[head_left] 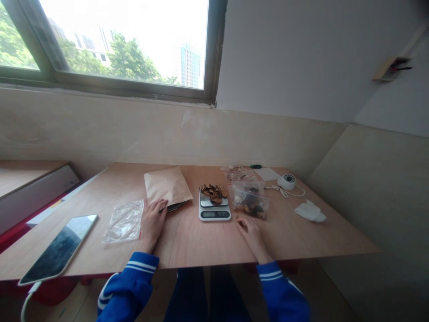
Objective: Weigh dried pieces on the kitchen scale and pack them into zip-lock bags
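Note:
My left hand (152, 220) lies flat on the wooden table (187, 243), fingers stretched out, its tips touching the lower edge of a brown paper envelope (167, 184) and a dark flat thing under it. A small digital scale (214, 203) stands in the middle with a heap of dried brown pieces (213, 192) on its pan. My right hand (250, 230) rests just in front of a clear zip bag of dried pieces (250, 202), fingers curled, with a small dark bit that I cannot name between them.
An empty clear plastic bag (124, 220) lies left of my left hand. A phone (60, 248) on a cable sits at the front left corner. Behind the scale are more small bags (239, 173), a white round device (287, 181) with cord, and a crumpled tissue (310, 211).

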`<action>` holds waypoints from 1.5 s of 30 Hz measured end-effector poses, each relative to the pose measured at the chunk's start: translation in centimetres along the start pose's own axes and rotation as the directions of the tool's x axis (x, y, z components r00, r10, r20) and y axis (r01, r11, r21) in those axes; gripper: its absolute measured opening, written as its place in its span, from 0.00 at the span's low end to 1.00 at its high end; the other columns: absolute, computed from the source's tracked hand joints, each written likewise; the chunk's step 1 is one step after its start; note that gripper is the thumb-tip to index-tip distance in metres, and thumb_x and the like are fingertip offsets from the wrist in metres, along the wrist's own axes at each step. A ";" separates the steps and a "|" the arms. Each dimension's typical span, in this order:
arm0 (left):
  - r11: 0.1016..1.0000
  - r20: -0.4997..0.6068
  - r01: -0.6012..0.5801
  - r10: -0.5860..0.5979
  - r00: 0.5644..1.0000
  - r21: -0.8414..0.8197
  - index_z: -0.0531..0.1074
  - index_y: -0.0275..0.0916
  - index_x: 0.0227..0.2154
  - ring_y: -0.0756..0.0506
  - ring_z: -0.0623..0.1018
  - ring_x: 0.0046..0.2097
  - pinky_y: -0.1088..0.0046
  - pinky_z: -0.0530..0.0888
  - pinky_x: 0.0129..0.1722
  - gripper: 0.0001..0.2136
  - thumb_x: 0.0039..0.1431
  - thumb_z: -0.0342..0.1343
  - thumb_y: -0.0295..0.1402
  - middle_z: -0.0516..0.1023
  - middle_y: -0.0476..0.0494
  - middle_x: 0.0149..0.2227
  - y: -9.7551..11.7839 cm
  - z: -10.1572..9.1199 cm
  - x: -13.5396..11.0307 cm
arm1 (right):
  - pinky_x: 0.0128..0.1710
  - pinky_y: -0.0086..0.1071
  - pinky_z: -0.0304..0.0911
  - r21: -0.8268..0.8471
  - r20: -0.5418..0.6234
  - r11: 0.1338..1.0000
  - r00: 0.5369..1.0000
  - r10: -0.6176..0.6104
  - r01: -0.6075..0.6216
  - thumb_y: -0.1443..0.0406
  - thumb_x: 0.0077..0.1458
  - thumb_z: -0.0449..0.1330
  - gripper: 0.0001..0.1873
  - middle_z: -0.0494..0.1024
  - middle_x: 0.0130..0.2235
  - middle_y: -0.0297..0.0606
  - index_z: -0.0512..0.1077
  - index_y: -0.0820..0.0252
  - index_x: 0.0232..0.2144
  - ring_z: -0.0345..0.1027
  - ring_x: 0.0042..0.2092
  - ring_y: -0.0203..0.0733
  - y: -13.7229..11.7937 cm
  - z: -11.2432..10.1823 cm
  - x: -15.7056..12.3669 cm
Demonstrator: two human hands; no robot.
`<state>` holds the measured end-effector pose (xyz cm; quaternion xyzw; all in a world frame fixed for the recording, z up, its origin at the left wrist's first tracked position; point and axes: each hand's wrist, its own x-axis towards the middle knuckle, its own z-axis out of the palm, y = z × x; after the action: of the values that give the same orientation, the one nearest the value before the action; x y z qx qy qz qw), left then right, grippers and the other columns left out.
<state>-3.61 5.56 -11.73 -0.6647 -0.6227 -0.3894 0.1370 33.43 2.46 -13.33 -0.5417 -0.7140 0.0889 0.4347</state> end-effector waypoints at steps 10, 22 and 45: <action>0.992 -0.146 0.058 -0.074 0.986 -0.110 0.78 0.45 0.39 0.43 0.76 0.37 0.66 0.70 0.40 0.12 0.61 0.52 0.41 0.81 0.47 0.37 4.1 -5.8 3.7 | 0.40 0.35 0.68 0.432 -0.065 0.887 0.975 0.210 -0.163 0.55 0.55 0.60 0.14 0.79 0.35 0.41 0.73 0.60 0.33 0.73 0.37 0.43 -8.4 -1.2 3.5; 0.883 -0.062 0.180 -0.229 0.972 -0.433 0.79 0.45 0.37 0.46 0.77 0.37 0.70 0.72 0.38 0.11 0.57 0.56 0.42 0.81 0.48 0.36 7.7 -10.0 6.2 | 0.51 0.40 0.64 0.107 0.170 0.900 0.884 -0.436 0.424 0.67 0.63 0.52 0.11 0.79 0.42 0.43 0.75 0.61 0.39 0.70 0.47 0.44 -22.5 4.7 10.4; 0.886 0.095 0.436 -0.453 0.886 0.154 0.73 0.33 0.44 0.33 0.74 0.47 0.56 0.70 0.45 0.21 0.55 0.48 0.42 0.76 0.31 0.45 -2.3 -5.1 -1.5 | 0.39 0.34 0.69 0.326 0.359 0.916 0.927 0.110 -0.235 0.58 0.64 0.48 0.17 0.77 0.38 0.41 0.76 0.57 0.36 0.72 0.42 0.45 -14.0 1.9 -3.6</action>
<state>-7.38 1.51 -10.07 -0.5174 -0.7898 -0.3261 0.0464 22.49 -5.49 -7.97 -0.4906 -0.6968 0.3481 0.3907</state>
